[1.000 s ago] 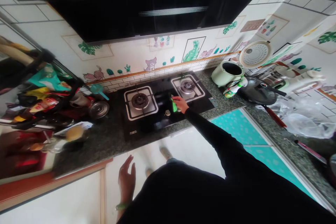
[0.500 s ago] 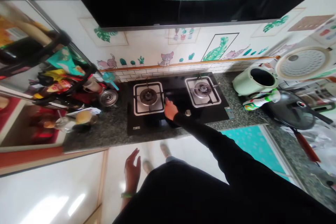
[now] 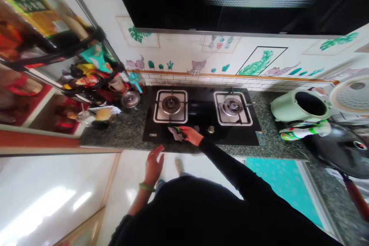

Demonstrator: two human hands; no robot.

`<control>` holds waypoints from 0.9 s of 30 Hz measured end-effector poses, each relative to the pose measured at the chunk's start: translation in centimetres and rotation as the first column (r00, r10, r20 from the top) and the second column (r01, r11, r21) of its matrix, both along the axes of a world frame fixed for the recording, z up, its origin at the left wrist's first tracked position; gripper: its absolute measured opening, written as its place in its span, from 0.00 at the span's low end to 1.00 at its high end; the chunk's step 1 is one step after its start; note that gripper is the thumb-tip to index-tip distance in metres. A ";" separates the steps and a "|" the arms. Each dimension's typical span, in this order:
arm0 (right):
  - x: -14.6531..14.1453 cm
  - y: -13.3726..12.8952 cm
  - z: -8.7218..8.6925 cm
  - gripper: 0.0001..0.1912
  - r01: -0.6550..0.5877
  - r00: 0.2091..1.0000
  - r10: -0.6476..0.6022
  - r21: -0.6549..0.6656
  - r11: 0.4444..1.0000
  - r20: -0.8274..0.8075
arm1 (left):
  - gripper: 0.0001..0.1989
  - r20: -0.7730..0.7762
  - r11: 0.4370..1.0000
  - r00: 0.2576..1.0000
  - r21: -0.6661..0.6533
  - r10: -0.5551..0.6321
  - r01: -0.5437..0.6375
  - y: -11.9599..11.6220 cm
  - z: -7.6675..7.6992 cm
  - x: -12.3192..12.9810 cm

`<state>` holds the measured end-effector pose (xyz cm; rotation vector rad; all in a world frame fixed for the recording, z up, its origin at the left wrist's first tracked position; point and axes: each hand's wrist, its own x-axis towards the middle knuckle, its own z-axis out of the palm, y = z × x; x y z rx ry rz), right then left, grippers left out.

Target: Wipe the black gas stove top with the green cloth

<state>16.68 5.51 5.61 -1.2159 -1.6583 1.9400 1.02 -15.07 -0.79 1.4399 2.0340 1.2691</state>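
Observation:
My right hand (image 3: 192, 135) is closed on a crumpled grey cloth (image 3: 176, 133) and presses it near the front edge of the black glass gas stove (image 3: 198, 117). The left burner (image 3: 171, 104) lies just beyond the cloth. A silver knob (image 3: 211, 129) sits to the right of that hand, with the right burner (image 3: 233, 106) farther off. My left hand (image 3: 153, 164), a green bangle on its wrist, hangs in front of the counter edge. Its fingers are apart and hold nothing.
A dark range hood (image 3: 230, 4) overhangs the stove. On the right stand a pale green pot (image 3: 284, 105), a spray bottle (image 3: 300, 132) and a lidded frying pan (image 3: 346, 150). A rack of packets (image 3: 83, 71) and a metal lid (image 3: 130, 99) are at the left.
My right hand has come from beside the left burner toward the stove's front edge, and the cloth now shows. My left hand has risen toward the counter. The view has shifted left.

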 end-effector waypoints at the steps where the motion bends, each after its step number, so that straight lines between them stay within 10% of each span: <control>1: 1.0 0.7 0.4 0.12 0.001 0.999 -0.001 -0.012 1.000 -0.033 | 0.17 -0.003 1.000 1.000 0.002 -0.007 0.007 0.1 0.4 0.0; 4: 4.7 4.0 2.2 0.16 0.004 0.999 -0.012 0.198 0.980 0.035 | 0.17 -0.002 1.000 1.000 0.001 -0.018 0.018 0.0 1.1 -0.1; 8: 8.6 8.6 4.2 0.18 -0.227 0.827 -0.198 0.635 0.739 0.527 | 0.17 0.006 0.999 0.999 -0.018 -0.051 0.051 0.3 1.2 0.5; 15: 8.5 4.1 2.5 0.27 -0.738 0.316 -0.274 0.417 0.531 0.908 | 0.17 0.035 0.969 0.970 -0.049 -0.240 0.242 2.9 2.0 3.0; 20: 8.2 -0.5 1.4 0.27 -0.740 0.261 -0.309 0.395 0.544 0.914 | 0.17 0.051 0.951 0.952 -0.052 -0.303 0.306 2.9 1.4 2.9; 27: 5.8 5.2 2.3 0.24 -0.595 0.322 -0.327 0.459 0.660 0.888 | 0.17 0.116 0.935 0.932 -0.060 -0.342 0.351 2.3 -0.1 1.3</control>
